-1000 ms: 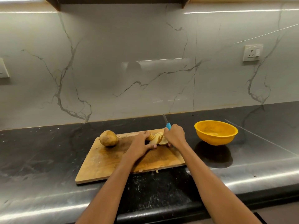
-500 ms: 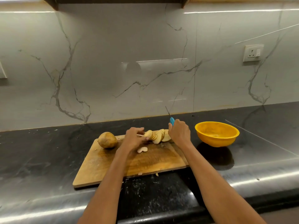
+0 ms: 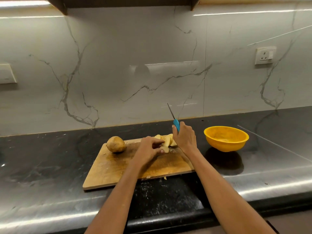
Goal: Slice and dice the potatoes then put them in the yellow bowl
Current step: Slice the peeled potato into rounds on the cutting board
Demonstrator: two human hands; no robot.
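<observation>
The left hand (image 3: 148,148) pinches 1 slice beside the fanned potato slices (image 3: 167,140) on the cutting board (image 3: 108,173); the right hand (image 3: 184,137) grips the blue-handled knife (image 3: 175,123), blade raised. Stack slices flat, fingertips curled back, before dicing. The whole potato (image 3: 116,144) and yellow bowl (image 3: 226,138) wait.

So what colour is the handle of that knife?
Bright blue; the knife handle shows in the head view, gripped by the right hand.

your counter (image 3: 42,166) is glossy black stone with pale flecks. the cutting board (image 3: 108,173) is worn, matt wood. at three o'clock sits a smooth yellow plastic bowl (image 3: 226,142). the knife (image 3: 175,123) has a blue plastic handle and metal blade.
</observation>
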